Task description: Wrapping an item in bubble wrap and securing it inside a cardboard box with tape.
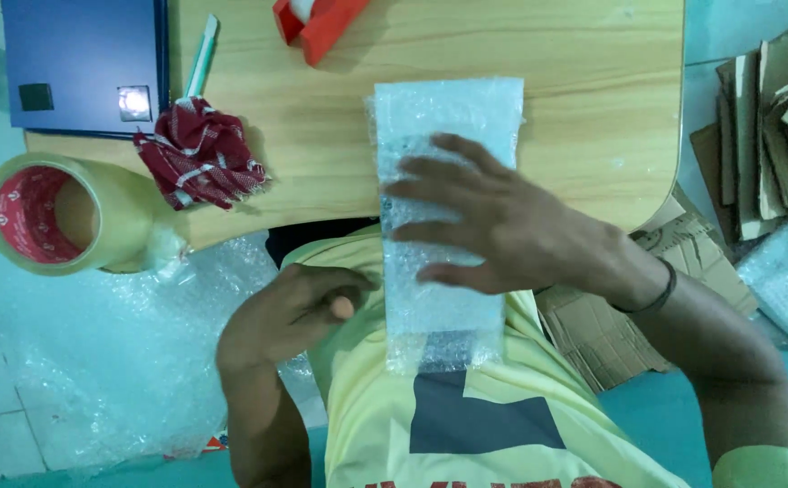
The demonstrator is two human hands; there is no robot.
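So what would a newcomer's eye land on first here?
The right hand pressed flat on a bubble-wrapped packet at the table's near edge, with the left hand at its side. Then the big tape roll at the left corner, beside a red checked cloth.

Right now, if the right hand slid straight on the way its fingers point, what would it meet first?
The right hand lies flat on the bubble-wrapped parcel, fingers pointing image-left. Past the parcel's edge, the red checked cloth probably comes first.
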